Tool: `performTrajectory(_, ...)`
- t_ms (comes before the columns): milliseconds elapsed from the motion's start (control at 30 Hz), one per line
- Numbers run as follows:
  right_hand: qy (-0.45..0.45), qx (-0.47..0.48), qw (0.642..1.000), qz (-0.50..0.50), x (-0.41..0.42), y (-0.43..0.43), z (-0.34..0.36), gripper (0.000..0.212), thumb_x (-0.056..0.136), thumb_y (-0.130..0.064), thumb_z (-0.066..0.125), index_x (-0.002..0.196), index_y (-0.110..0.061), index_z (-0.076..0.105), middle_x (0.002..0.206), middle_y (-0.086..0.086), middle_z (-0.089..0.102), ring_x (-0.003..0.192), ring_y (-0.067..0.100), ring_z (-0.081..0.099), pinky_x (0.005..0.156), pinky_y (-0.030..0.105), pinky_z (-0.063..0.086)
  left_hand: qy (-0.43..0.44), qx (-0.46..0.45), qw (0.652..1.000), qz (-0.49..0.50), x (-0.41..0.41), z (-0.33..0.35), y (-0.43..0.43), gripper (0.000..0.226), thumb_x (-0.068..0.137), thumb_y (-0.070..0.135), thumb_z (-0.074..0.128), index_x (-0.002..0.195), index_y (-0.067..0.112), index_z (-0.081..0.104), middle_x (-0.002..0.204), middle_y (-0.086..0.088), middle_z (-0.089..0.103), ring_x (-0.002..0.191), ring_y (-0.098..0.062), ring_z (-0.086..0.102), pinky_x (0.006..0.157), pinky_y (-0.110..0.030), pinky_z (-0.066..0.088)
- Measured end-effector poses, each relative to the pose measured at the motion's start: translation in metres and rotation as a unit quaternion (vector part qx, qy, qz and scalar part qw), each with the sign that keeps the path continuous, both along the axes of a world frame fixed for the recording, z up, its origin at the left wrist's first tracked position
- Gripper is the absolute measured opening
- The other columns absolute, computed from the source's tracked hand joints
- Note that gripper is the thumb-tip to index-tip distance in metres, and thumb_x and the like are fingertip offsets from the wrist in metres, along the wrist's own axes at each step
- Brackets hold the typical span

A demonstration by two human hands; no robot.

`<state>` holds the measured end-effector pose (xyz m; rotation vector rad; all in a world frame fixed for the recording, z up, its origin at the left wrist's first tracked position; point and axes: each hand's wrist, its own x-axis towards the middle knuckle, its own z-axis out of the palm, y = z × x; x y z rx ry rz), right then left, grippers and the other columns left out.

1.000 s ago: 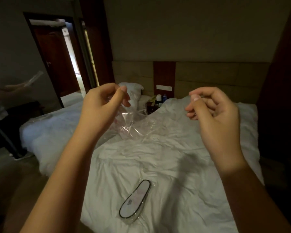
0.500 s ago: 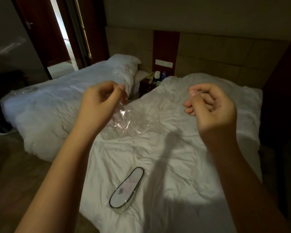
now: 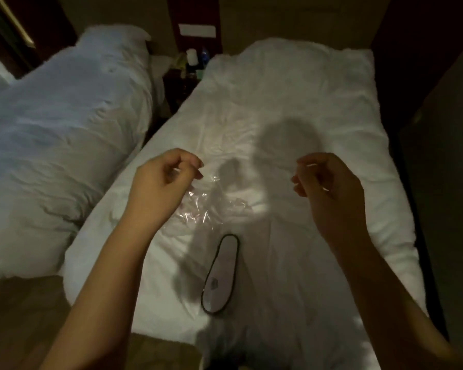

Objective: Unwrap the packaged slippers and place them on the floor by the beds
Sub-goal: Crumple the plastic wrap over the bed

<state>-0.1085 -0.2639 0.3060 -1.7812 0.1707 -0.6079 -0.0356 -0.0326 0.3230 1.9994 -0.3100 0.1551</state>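
A white slipper point(image 3: 222, 273) with a dark rim lies flat near the foot of the right bed point(image 3: 305, 102), still inside clear film. My left hand point(image 3: 166, 182) hovers above and to the left of it, fingertips pinched on a crumpled clear plastic wrapper point(image 3: 201, 206) that trails down onto the sheet. My right hand point(image 3: 329, 188) is held at the same height to the right, with its fingers curled in and nothing visible between them. Both hands cast shadows on the sheet.
A second white bed point(image 3: 51, 129) stands to the left across a narrow gap. A dark nightstand point(image 3: 182, 76) with a cup and bottles sits between the headboards. Brown floor point(image 3: 24, 316) shows at lower left, and dark wall and furniture close the right side.
The camera has tilted down onto the right bed. Both hands have dropped lower over the sheet, and the wrapper now hangs down to the bedding.
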Motion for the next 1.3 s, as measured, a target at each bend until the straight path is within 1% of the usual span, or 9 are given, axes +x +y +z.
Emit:
performTrajectory(267, 0.139, 0.040, 0.985, -0.097, -0.014, 0.055, -0.111, 0.018, 0.092, -0.018, 0.060, 0.083, -0.034, 0.062, 0.067, -0.009, 0.068, 0.069, 0.014, 0.067, 0.072, 0.045, 0.057, 0.114, 0.102, 0.985, -0.075, 0.026, -0.117, 0.039, 0.020, 0.086, 0.019, 0.059, 0.078, 0.035, 0.068, 0.067, 0.017, 0.071, 0.055, 0.008, 0.060, 0.053, -0.017, 0.046)
performTrajectory(500, 0.218, 0.013, 0.972, -0.090, -0.005, 0.073, -0.204, 0.008, 0.089, -0.031, 0.060, 0.083, -0.037, 0.060, 0.076, -0.006, 0.069, 0.075, 0.019, 0.069, 0.073, 0.048, 0.058, 0.176, 0.185, 0.965, -0.065, 0.029, -0.232, 0.050, 0.016, 0.090, 0.026, 0.058, 0.090, 0.022, 0.074, 0.058, 0.010, 0.062, 0.046, 0.000, 0.054, 0.051, -0.023, 0.047)
performTrajectory(633, 0.249, 0.020, 0.965, -0.084, 0.006, 0.086, -0.273, 0.009, 0.079, -0.044, 0.055, 0.083, -0.037, 0.060, 0.079, -0.003, 0.070, 0.075, 0.019, 0.068, 0.072, 0.039, 0.058, 0.205, 0.196, 0.958, -0.050, 0.036, -0.306, 0.054, 0.015, 0.089, 0.030, 0.059, 0.090, 0.023, 0.073, 0.057, 0.009, 0.061, 0.048, -0.007, 0.056, 0.048, -0.022, 0.042)
performTrajectory(800, 0.319, -0.009, 0.944, -0.086, 0.007, 0.100, -0.377, 0.010, 0.087, -0.031, 0.061, 0.081, -0.039, 0.057, 0.075, -0.013, 0.065, 0.068, 0.000, 0.063, 0.056, 0.007, 0.045, 0.282, 0.199, 0.938, -0.025, 0.030, -0.410, 0.059, 0.014, 0.087, 0.035, 0.063, 0.087, 0.023, 0.069, 0.048, 0.009, 0.058, 0.037, 0.001, 0.054, 0.043, -0.018, 0.041)
performTrajectory(900, 0.378, -0.006, 0.923, -0.069, -0.001, 0.109, -0.435, 0.005, 0.087, -0.030, 0.064, 0.091, -0.031, 0.060, 0.082, -0.018, 0.063, 0.074, -0.007, 0.060, 0.056, 0.006, 0.040, 0.363, 0.189, 0.912, -0.014, 0.014, -0.465, 0.063, 0.013, 0.083, 0.040, 0.068, 0.087, 0.028, 0.065, 0.054, 0.011, 0.060, 0.039, 0.004, 0.056, 0.032, -0.013, 0.038)
performTrajectory(1033, 0.432, 0.032, 0.899, -0.066, -0.012, 0.124, -0.484, 0.035, 0.084, -0.031, 0.069, 0.114, -0.018, 0.059, 0.101, -0.012, 0.060, 0.089, 0.007, 0.060, 0.071, 0.019, 0.046, 0.412, 0.161, 0.896, -0.023, -0.005, -0.513, 0.067, 0.017, 0.081, 0.044, 0.070, 0.083, 0.029, 0.063, 0.073, 0.015, 0.065, 0.058, 0.005, 0.063, 0.048, -0.014, 0.047)
performTrajectory(1100, 0.437, 0.054, 0.895, -0.071, -0.016, 0.130, -0.495, 0.046, 0.083, -0.026, 0.072, 0.122, -0.013, 0.052, 0.095, -0.019, 0.054, 0.083, -0.001, 0.058, 0.068, 0.013, 0.047, 0.420, 0.146, 0.895, -0.035, -0.007, -0.526, 0.069, 0.030, 0.081, 0.045, 0.070, 0.094, 0.018, 0.072, 0.084, -0.001, 0.074, 0.075, -0.008, 0.071, 0.066, -0.028, 0.057)
performTrajectory(1167, 0.446, 0.067, 0.890, -0.070, -0.015, 0.133, -0.500, 0.048, 0.084, -0.024, 0.071, 0.125, -0.012, 0.050, 0.091, -0.023, 0.052, 0.080, -0.005, 0.057, 0.062, 0.006, 0.045, 0.442, 0.139, 0.884, -0.061, -0.007, -0.530, 0.067, 0.034, 0.082, 0.046, 0.068, 0.096, 0.015, 0.073, 0.084, 0.001, 0.075, 0.080, -0.014, 0.071, 0.070, -0.027, 0.058)
performTrajectory(1300, 0.460, 0.086, 0.883, -0.036, -0.012, 0.135, -0.496, 0.041, 0.087, -0.025, 0.065, 0.125, -0.015, 0.053, 0.095, -0.005, 0.064, 0.093, 0.019, 0.065, 0.079, 0.036, 0.055, 0.478, 0.107, 0.868, -0.077, -0.003, -0.527, 0.060, 0.029, 0.082, 0.040, 0.070, 0.097, 0.016, 0.068, 0.080, 0.008, 0.071, 0.066, 0.001, 0.067, 0.052, -0.008, 0.050)
